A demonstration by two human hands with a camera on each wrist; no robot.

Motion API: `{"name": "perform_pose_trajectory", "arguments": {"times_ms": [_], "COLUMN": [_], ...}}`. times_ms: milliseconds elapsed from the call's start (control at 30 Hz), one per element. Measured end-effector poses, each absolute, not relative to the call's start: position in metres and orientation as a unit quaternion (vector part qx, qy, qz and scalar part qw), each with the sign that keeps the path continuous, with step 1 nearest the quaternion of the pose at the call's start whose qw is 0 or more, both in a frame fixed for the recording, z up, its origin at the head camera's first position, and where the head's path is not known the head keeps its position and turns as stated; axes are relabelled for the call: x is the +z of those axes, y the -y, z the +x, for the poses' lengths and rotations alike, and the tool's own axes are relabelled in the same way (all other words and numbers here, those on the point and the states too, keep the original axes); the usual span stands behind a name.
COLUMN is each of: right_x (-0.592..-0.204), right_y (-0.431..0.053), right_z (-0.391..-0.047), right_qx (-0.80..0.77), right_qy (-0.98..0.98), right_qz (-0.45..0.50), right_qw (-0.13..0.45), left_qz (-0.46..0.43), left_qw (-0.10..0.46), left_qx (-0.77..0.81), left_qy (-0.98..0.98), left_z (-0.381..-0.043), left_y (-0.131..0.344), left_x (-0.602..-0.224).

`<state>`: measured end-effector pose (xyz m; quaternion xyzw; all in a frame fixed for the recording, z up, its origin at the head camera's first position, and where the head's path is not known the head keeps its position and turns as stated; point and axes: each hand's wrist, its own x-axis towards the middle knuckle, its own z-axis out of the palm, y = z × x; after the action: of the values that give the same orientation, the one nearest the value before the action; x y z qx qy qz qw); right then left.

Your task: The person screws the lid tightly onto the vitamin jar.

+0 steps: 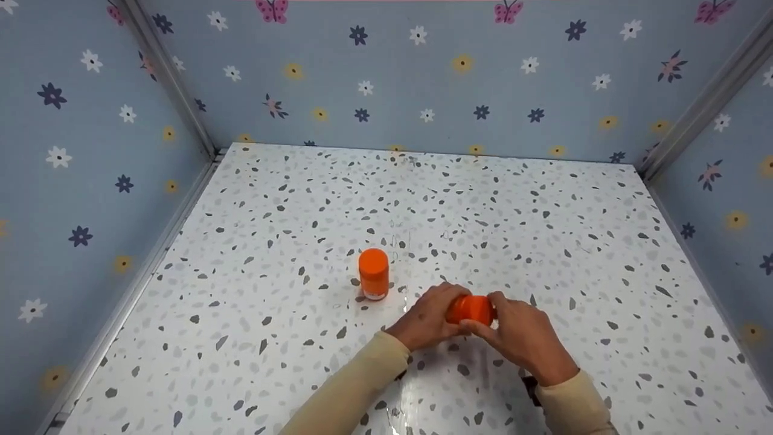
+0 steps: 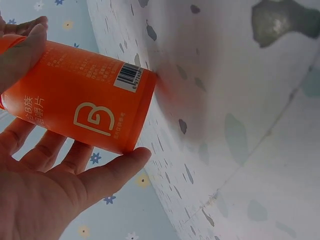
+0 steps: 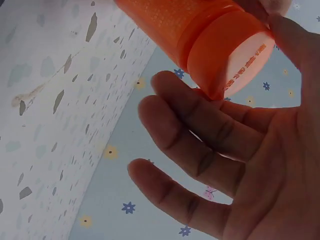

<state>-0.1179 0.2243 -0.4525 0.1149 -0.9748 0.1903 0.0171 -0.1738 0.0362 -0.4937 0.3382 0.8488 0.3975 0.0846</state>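
Observation:
My left hand (image 1: 429, 319) grips the body of an orange plastic bottle (image 2: 75, 95), its thumb near the base. The bottle is tilted on its side above the table and bears white print, a large B-like mark and a barcode (image 2: 129, 76). At its other end my right hand (image 1: 526, 333) holds the orange cap (image 3: 210, 55) between thumb and index finger, with the other fingers spread below. Lettering shows on the pale end face of the cap. A second orange bottle (image 1: 374, 275) stands upright on the table, left of both hands, touched by neither.
The white speckled table (image 1: 290, 199) is bounded at the back and both sides by blue flowered panels (image 1: 398, 78). Metal posts (image 1: 175, 78) stand at the corners. A small dark object (image 1: 531, 389) shows by the right wrist.

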Motion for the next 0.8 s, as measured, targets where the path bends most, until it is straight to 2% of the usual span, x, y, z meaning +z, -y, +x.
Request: {"name": "perform_pose_trajectory", "arguments": {"times_ms": [200,300,467,567,700,800], "right_x": [-0.4491,-0.4474,-0.4464,-0.4462,-0.4456,-0.4449], "right_y": [-0.2276,-0.2273,-0.2272,-0.2284,-0.2294,-0.2285], "right_z": [-0.1179,-0.1179,-0.1173,-0.117,-0.1172,-0.1169], "right_qx": [0.192,0.178,0.18,0.188,0.175,0.164], "right_qy": [0.958,0.962,0.97,0.966,0.958,0.96], "right_qz": [0.209,0.2,0.16,0.178,0.223,0.221], "right_qw": [0.042,0.053,0.029,0.02,0.042,0.05], "left_qz": [0.333,0.33,0.335,0.337,0.332,0.327], "left_qw": [0.088,0.092,0.088,0.081,0.086,0.096], "left_qx": [0.399,0.399,0.392,0.389,0.393,0.396], "left_qy": [-0.85,-0.851,-0.853,-0.853,-0.853,-0.853], "left_z": [-0.1732,-0.1728,-0.1717,-0.1716,-0.1721,-0.1723], "left_y": [-0.0355,-0.0361,-0.0366,-0.0367,-0.0365,-0.0364], "left_x": [-0.4934,-0.493,-0.4931,-0.4932,-0.4924,-0.4913]}}
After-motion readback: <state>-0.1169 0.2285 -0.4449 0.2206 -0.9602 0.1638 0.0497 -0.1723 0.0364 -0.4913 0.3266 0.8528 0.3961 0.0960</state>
